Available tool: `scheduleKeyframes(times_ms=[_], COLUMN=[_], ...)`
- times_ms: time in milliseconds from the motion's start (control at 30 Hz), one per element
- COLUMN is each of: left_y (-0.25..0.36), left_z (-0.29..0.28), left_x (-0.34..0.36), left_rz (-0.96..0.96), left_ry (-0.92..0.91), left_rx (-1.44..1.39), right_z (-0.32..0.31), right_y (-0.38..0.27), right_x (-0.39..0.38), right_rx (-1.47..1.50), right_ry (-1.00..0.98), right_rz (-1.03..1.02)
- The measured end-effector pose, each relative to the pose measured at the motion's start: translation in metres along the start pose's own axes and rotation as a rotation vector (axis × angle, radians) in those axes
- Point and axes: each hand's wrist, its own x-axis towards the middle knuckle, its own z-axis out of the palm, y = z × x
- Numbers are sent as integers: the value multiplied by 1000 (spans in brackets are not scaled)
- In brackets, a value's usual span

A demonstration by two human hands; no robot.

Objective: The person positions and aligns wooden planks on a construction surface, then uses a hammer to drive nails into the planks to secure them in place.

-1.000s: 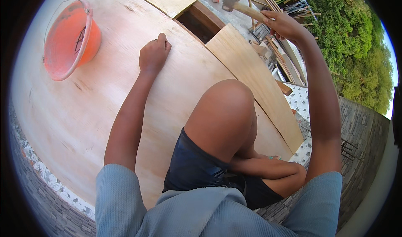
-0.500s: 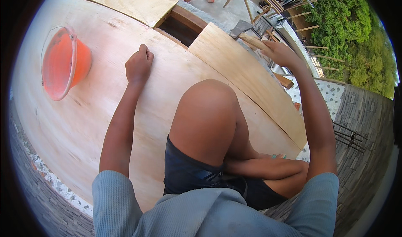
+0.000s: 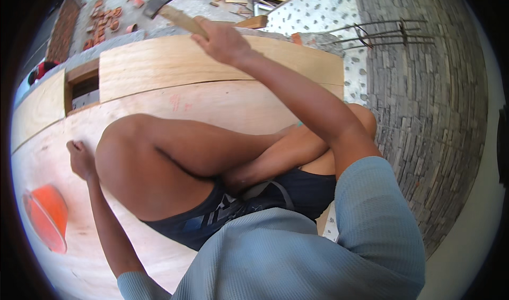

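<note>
My right hand [image 3: 225,41] is wrapped round the wooden handle of a hatchet [image 3: 183,20]. Its dark metal head points away from me, raised over the far edge of the plywood. At the left my left hand [image 3: 80,159] is closed in a fist near my bent knee, low over a large plywood sheet [image 3: 169,103]; whatever it may hold is hidden. A narrower plywood strip [image 3: 159,56] lies along the sheet's far side. Left of the strip is a wood-framed opening [image 3: 85,90], with another plywood piece [image 3: 40,106] beyond it.
An orange bucket [image 3: 50,215] lies tipped near my left forearm. I sit cross-legged on the plywood. Steel bars [image 3: 382,33] jut out at the far right beside a grey stone-patterned surface [image 3: 419,104]. Below the far edge are scattered bricks [image 3: 101,27] and timber.
My view has swung to the right, so the bucket and opening sit further left in the picture. The right hand still grips the hatchet; the left is still closed.
</note>
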Motion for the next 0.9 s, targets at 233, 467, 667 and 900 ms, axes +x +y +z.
scheduleKeyframes(times_ms=[233,467,667,900], left_y=[3,81,216,440], left_z=[-21,-30,-67,-51], left_x=[-10,39,77,2], left_rz=[-11,317,855,1466], left_ry=[-64,-11,-218,-291], left_rx=[-88,-272,-158,-256], right_z=[-20,-74,-198,-167], right_y=[26,87,192,280], right_x=[-65,-27,-109,-305], right_rx=[72,34,-254,59], right_ry=[-296,-100,-155,-72], right_rz=[171,313,228,903])
